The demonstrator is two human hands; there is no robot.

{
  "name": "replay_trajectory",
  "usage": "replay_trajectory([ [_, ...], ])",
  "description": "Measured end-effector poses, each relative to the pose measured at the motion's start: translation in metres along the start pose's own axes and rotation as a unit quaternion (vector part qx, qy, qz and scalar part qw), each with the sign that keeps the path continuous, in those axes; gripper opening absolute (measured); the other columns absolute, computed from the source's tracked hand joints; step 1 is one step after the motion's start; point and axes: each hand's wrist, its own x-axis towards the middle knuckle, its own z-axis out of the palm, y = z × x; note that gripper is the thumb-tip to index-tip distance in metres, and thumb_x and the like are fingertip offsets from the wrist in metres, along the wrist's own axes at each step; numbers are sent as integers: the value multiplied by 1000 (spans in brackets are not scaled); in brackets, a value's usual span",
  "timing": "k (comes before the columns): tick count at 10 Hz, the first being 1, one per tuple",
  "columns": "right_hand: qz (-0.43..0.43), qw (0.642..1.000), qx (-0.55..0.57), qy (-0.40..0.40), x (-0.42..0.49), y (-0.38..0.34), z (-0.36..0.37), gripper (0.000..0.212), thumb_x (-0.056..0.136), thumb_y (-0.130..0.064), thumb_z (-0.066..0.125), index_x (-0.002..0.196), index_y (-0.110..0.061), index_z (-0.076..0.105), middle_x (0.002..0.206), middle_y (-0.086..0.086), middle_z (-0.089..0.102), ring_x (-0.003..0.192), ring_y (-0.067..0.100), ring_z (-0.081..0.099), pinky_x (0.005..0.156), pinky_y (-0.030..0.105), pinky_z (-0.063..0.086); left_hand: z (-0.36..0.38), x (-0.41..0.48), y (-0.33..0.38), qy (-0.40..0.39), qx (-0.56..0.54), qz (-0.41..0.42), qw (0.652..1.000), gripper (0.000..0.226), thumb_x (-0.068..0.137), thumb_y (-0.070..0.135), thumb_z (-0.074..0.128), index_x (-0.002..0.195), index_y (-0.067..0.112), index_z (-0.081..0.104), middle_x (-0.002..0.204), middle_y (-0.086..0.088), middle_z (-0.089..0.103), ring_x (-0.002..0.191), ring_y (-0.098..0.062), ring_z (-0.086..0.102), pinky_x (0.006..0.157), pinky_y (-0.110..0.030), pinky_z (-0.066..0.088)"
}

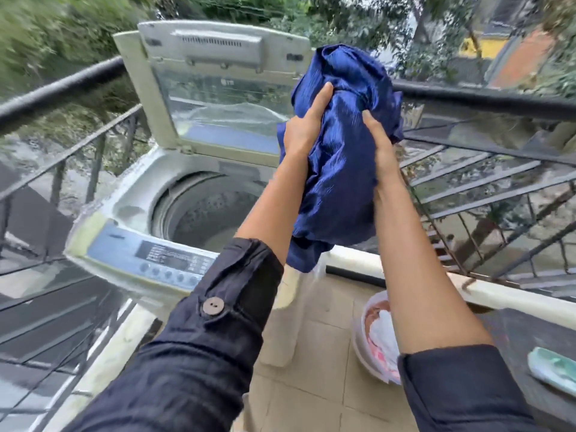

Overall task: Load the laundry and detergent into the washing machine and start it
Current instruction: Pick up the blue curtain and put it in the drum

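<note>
Outdoor balcony, daylight. Beige tiled floor (pixel 324 310). Dark metal railing (pixel 486 99) with slanted bars round edge, pale low kerb (pixel 511 296) beneath. Green trees (pixel 358 23) beyond; orange-and-yellow building (pixel 511 48) upper right.

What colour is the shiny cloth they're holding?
Deep blue. The cloth shows best in the head view, the only one.

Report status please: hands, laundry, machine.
Both hands, left and right, hold blue cloth beside open drum. Lid up. Path clear.
</note>
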Motion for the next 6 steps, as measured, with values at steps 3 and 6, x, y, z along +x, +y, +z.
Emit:
replay_trajectory([
  [3, 25, 996, 86, -5, 127, 109, 101, 86, 53, -51, 86, 127, -16, 58, 121, 9, 66, 110, 30, 64, 99, 49, 47, -136, 92, 0, 88, 21, 10, 996, 100, 41, 55, 52, 123, -1, 59, 121, -12, 62, 111, -27, 58, 99, -41, 43],
  [6, -6, 997, 16, 70, 124, 172, 162, 49, 72, -14, 75, 118, -2, 62, 118, 16, 65, 107, 32, 64, 96, 44, 51, -216, 168, -65, 109, 43, -72, 991, 71, 60, 34, 49, 121, -1, 59, 116, -14, 64, 105, -27, 60, 93, -35, 48],
])
